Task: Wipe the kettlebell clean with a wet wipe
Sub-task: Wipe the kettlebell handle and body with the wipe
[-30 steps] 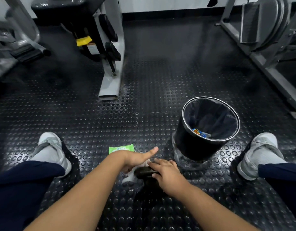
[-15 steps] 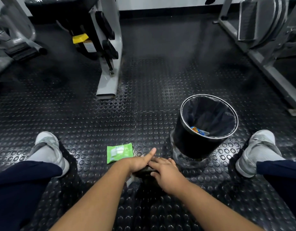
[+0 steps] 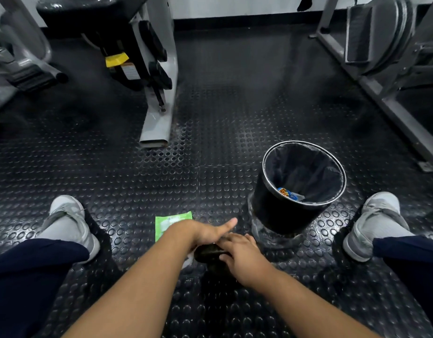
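A black kettlebell (image 3: 208, 252) stands on the studded rubber floor between my legs, mostly hidden under my hands. My left hand (image 3: 205, 231) holds a white wet wipe (image 3: 188, 261) against the kettlebell's left side, thumb sticking out forward; only a small corner of the wipe shows below the hand. My right hand (image 3: 242, 254) grips the kettlebell's handle from the right. A green pack of wet wipes (image 3: 169, 222) lies flat on the floor just beyond my left wrist.
A black bin (image 3: 278, 211) with a dark liner and a bit of litter inside stands just beyond my right hand. My grey shoes (image 3: 69, 220) (image 3: 376, 223) sit out to both sides. Gym machine frames (image 3: 159, 113) stand at the back left and right.
My left hand has slid right over the kettlebell with the wipe, now touching my right hand, and less of the wipe shows. The right hand keeps its hold.
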